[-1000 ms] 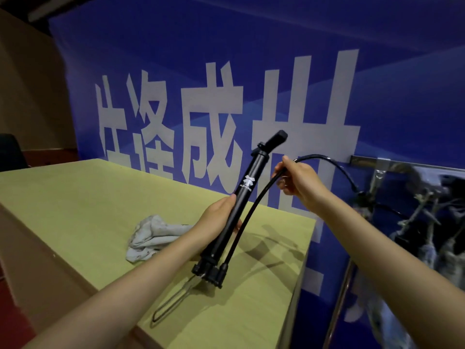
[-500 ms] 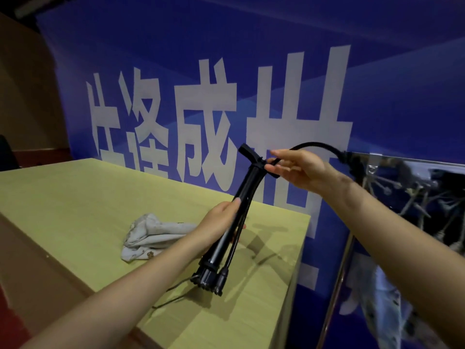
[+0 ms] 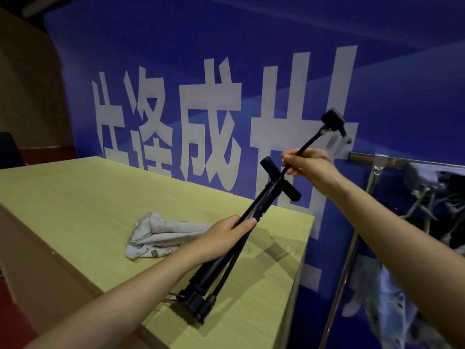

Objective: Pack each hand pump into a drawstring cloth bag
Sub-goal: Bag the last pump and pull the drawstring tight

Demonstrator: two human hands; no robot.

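Left grip (image 3: 226,235) clasps one hand pump (image 3: 251,217); right grip (image 3: 309,167) pinches its hose (image 3: 299,154); one cloth bag (image 3: 161,235) on table (image 3: 75,197).

Open tabletop (image 3: 75,197) lay left of the crumpled cloth bag (image 3: 161,235); the blue banner (image 3: 276,59) walled the far edge, a metal rack (image 3: 392,163) crowding the right.

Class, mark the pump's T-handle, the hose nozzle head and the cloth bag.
T-handle (image 3: 280,179), head view, middle of the crossbar.
nozzle head (image 3: 333,121), head view, black block at hose tip.
cloth bag (image 3: 161,233), head view, crumpled middle.
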